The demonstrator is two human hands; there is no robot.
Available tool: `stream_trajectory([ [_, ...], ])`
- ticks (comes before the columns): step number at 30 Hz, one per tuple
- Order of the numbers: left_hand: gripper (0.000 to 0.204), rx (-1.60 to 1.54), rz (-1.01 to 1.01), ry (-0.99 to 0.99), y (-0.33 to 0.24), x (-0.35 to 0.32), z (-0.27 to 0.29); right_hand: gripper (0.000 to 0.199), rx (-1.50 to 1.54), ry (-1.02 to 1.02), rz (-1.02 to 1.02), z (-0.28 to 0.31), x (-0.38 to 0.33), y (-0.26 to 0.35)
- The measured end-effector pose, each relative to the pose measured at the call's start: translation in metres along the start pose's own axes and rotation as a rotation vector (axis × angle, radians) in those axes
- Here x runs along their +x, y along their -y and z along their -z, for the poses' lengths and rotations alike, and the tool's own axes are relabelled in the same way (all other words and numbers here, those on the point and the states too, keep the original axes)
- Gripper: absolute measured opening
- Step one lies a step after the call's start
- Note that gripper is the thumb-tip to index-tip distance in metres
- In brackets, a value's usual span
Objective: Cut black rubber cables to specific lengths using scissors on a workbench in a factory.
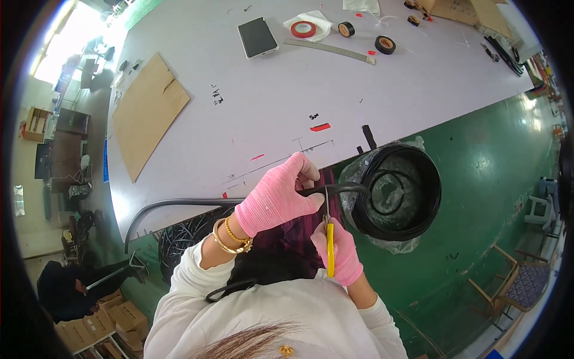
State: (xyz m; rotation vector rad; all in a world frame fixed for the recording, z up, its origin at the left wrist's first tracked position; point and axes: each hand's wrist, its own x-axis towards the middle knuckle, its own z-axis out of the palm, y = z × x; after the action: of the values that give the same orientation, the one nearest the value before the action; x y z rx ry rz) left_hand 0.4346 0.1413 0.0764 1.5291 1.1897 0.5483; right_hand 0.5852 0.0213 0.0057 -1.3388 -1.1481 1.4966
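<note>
Both hands wear pink knit gloves. Left hand (276, 197) is clenched around a black flexible rubber tube (179, 204) at the near edge of the pale grey bench (263, 102); right hand (341, 254) grips yellow-handled scissors (329, 239), blades pointing up and touching the tube just right of the left fist. Packages and marks: a flat brown cardboard sheet (146, 113) lies on the bench's left part; brown cardboard boxes (98, 326) are stacked on the floor lower left; small red tape strips (320, 127) are stuck mid-bench. From the fist the tube arcs left along the bench edge; to the right it runs into a black coil (397, 191) on clear plastic wrap over the green floor (490, 179).
</note>
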Motion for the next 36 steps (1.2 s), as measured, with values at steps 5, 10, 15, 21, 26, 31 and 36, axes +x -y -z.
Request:
stream_trajectory([
  [5, 0.028, -0.007, -0.013, 0.016, 0.004, 0.001, 0.0, 0.028, -0.03, 0.003, -0.265, 0.005, 0.002, -0.002],
  [10, 0.05, 0.042, 0.014, 0.224, -0.011, 0.005, 0.007, 0.029, -0.022, -0.001, -0.28, 0.005, -0.001, -0.007],
  [15, 0.055, -0.223, 0.216, 0.561, -0.015, 0.022, 0.018, 0.026, 0.071, -0.006, -0.305, 0.006, -0.008, 0.002],
  [21, 0.052, -0.341, 0.215, 0.713, -0.012, 0.027, 0.018, 0.012, 0.262, -0.011, -0.492, 0.001, -0.012, 0.021],
  [26, 0.05, -0.317, 0.216, 0.729, -0.012, 0.026, 0.015, 0.011, 0.279, -0.03, -0.455, 0.0, -0.015, 0.018],
  [31, 0.047, -0.303, 0.236, 0.687, -0.013, 0.027, 0.011, 0.033, 0.094, -0.104, -0.285, 0.022, -0.03, -0.01],
  [36, 0.047, -0.364, 0.205, 0.666, -0.018, 0.012, 0.012, 0.047, -0.325, -0.593, 0.392, 0.052, -0.015, -0.015],
])
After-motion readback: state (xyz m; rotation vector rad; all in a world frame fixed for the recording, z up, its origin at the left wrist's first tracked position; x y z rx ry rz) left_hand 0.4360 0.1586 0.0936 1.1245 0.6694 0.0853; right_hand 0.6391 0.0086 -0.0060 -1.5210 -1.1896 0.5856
